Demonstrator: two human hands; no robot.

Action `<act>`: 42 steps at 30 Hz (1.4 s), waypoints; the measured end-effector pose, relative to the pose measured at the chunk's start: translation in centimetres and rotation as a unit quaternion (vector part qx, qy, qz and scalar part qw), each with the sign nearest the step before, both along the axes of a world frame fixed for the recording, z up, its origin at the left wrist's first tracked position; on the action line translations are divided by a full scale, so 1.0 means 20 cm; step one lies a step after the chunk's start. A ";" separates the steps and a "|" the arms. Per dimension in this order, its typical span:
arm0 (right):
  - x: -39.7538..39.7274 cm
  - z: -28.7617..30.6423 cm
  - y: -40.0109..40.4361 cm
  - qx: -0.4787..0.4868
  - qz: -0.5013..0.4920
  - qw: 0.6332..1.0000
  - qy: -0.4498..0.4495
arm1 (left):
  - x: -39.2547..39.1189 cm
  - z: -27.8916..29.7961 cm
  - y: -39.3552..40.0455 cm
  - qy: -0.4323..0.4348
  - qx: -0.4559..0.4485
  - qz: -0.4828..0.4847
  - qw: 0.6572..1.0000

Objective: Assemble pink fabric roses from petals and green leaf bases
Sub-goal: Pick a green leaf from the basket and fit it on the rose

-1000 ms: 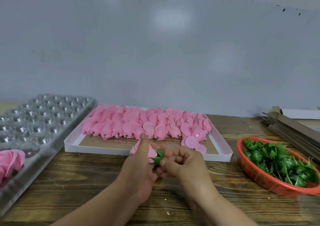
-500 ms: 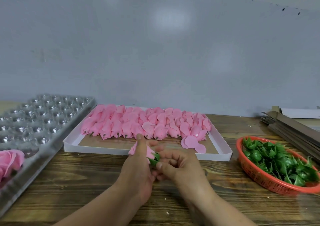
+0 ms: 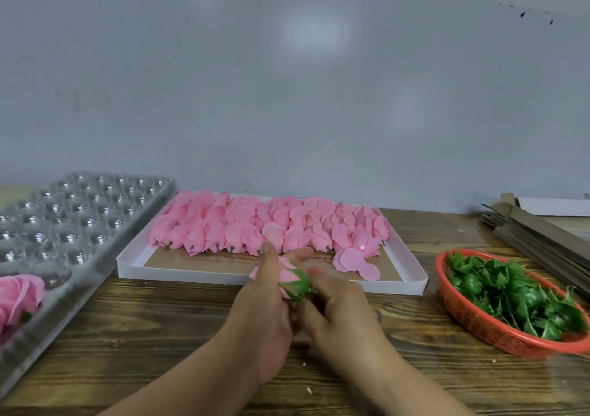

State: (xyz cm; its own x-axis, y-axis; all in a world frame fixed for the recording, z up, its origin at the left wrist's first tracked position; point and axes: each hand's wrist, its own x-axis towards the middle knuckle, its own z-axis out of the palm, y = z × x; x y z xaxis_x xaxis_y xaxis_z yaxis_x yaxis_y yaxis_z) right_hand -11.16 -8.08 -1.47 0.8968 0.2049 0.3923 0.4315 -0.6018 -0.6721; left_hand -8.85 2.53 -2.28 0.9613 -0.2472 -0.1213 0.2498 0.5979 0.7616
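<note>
My left hand (image 3: 261, 307) grips a pink fabric rose bud (image 3: 285, 273) in front of the petal tray. A green leaf base (image 3: 298, 284) now cups the bud's lower end. My right hand (image 3: 341, 307) touches that green base from the right with curled fingers; motion blur hides its fingertips. Behind my hands a white tray (image 3: 134, 265) holds rows of pink petal buds (image 3: 255, 224) with short stems. An orange basket (image 3: 472, 320) at the right is filled with green leaf bases (image 3: 510, 291).
A clear plastic blister tray (image 3: 73, 217) with round cells lies at the left, and a finished pink rose (image 3: 19, 297) sits in its near corner. Brown cardboard strips (image 3: 542, 230) are stacked at the far right. Everything rests on a wooden table (image 3: 159, 336) against a grey wall.
The green leaf base has slid up over the bud's lower end and shows much more of itself. My right hand has shifted and blurs with motion; my left keeps hold of the bud.
</note>
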 end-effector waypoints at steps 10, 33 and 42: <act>0.02 0.03 -0.04 0.091 0.000 0.996 0.026 | 0.00 0.02 0.03 0.032 0.001 0.014 0.999; -0.01 -0.02 -0.02 -0.083 -0.019 0.967 -0.242 | -0.01 0.00 0.06 0.068 -0.048 -0.086 0.993; -0.01 -0.03 -0.01 -0.039 -0.047 0.977 -0.204 | 0.00 -0.01 0.05 0.024 -0.030 -0.185 0.982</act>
